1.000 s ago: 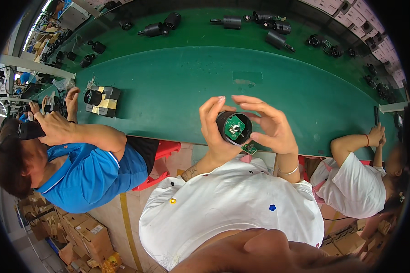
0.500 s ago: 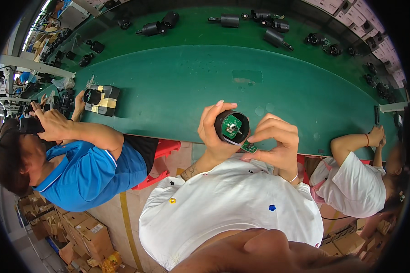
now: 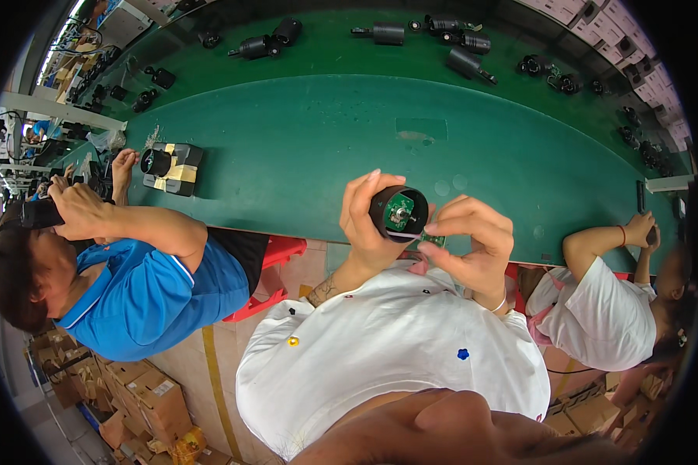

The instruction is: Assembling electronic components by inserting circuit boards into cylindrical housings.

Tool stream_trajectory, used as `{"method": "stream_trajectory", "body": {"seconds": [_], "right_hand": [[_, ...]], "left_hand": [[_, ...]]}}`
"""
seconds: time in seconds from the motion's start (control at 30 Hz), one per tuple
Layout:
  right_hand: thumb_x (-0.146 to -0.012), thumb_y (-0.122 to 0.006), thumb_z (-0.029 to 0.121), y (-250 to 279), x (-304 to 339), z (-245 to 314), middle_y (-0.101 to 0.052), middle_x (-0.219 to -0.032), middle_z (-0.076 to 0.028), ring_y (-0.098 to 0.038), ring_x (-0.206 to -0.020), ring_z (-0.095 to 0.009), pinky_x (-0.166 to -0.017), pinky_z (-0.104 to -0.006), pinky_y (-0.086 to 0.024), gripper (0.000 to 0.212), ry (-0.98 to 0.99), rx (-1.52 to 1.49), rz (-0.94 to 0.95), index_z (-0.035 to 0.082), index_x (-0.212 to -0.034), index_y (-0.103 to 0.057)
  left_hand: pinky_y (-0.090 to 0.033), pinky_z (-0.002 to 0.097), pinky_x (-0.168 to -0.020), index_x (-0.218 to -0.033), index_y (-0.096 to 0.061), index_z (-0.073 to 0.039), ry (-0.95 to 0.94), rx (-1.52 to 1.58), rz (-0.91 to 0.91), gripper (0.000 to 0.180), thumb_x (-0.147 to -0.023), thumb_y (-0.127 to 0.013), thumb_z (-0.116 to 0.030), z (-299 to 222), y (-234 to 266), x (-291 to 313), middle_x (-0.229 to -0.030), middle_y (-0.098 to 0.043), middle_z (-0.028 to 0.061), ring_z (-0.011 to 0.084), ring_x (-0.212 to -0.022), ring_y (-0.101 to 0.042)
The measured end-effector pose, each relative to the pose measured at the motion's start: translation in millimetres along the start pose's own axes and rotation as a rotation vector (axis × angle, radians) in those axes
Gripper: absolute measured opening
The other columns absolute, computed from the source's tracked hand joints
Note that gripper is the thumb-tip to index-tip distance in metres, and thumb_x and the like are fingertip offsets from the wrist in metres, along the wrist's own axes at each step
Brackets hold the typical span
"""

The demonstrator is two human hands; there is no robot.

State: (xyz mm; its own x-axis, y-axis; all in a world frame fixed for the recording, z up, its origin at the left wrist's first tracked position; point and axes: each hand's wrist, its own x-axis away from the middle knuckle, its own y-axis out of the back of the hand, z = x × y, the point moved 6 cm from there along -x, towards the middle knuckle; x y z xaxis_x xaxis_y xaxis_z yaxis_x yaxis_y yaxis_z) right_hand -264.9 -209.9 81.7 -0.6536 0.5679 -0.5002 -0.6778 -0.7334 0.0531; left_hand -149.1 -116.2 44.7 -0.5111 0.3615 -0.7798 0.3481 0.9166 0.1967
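Observation:
My left hand [image 3: 360,221] is wrapped round a black cylindrical housing [image 3: 378,211], its open end tilted toward me. Inside the housing sits a green circuit board [image 3: 396,209] with a small round metal part on it. A pale flat cable [image 3: 402,235] runs from the housing's rim to a second, smaller green circuit board [image 3: 433,239] just outside. Thumb and fingers of my right hand [image 3: 473,239] pinch this small board close to the rim. My fingers partly cover the small board.
A green work table [image 3: 287,147] spans the front. Along its far strip lie several black cylinders [image 3: 388,32]. At left, a co-worker in a blue shirt [image 3: 151,291] works near a taped black block [image 3: 182,169]; another co-worker in white [image 3: 609,310] sits at right.
My right hand has turned and lifted the small board nearer the housing's opening. The housing has shifted slightly right. The left co-worker's hand has come off the round part on the taped block.

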Motion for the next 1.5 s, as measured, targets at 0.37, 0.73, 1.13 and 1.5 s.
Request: {"method": "stream_trajectory", "body": {"seconds": [0.37,0.73,1.13,1.5], "right_hand": [[-0.062,-0.080,-0.005,5,-1,11,-0.073,-0.088,-0.009,-0.063,-0.066,-0.015,-0.056,-0.0233,-0.050,0.020,0.143,0.227,-0.145,0.002,-0.080,-0.073],[-0.054,-0.078,-0.005,-11,-22,3,-0.068,-0.094,-0.009,-0.063,-0.092,-0.024,-0.078,-0.0336,-0.053,0.020,0.153,-0.050,0.053,0.004,-0.071,-0.071],[-0.056,-0.077,-0.001,-23,-22,-3,-0.065,-0.096,-0.005,-0.057,-0.107,-0.028,-0.089,-0.0402,-0.050,0.015,-0.026,0.012,0.121,0.007,-0.068,-0.071],[-0.064,-0.076,0.001,-25,-15,-5,-0.057,-0.119,-0.012,-0.053,-0.118,-0.035,-0.100,-0.0446,-0.044,0.023,0.077,0.121,0.129,0.005,-0.085,-0.067]], "left_hand": [[-0.049,0.0338,-0.081,-0.124,-0.050,-0.005,0.008,0.208,0.194,0.070,-0.063,-0.085,-0.008,0,-9,-3,-0.107,-0.065,0.0113,0.0220,-0.088,-0.056],[-0.050,0.0363,-0.074,-0.099,-0.057,-0.010,0.082,0.486,0.088,0.048,-0.059,-0.083,-0.005,4,-10,3,-0.090,-0.059,0.0042,0.0208,-0.084,-0.053],[-0.048,0.0327,-0.067,-0.100,-0.054,-0.013,0.104,0.505,0.065,0.044,-0.065,-0.077,0.000,9,-11,11,-0.090,-0.053,0.0042,0.0205,-0.083,-0.050],[-0.050,0.0367,-0.074,-0.106,-0.055,-0.013,0.013,0.374,-0.006,0.046,-0.067,-0.078,-0.002,2,-5,0,-0.101,-0.055,0.0061,0.0231,-0.089,-0.050]]}}
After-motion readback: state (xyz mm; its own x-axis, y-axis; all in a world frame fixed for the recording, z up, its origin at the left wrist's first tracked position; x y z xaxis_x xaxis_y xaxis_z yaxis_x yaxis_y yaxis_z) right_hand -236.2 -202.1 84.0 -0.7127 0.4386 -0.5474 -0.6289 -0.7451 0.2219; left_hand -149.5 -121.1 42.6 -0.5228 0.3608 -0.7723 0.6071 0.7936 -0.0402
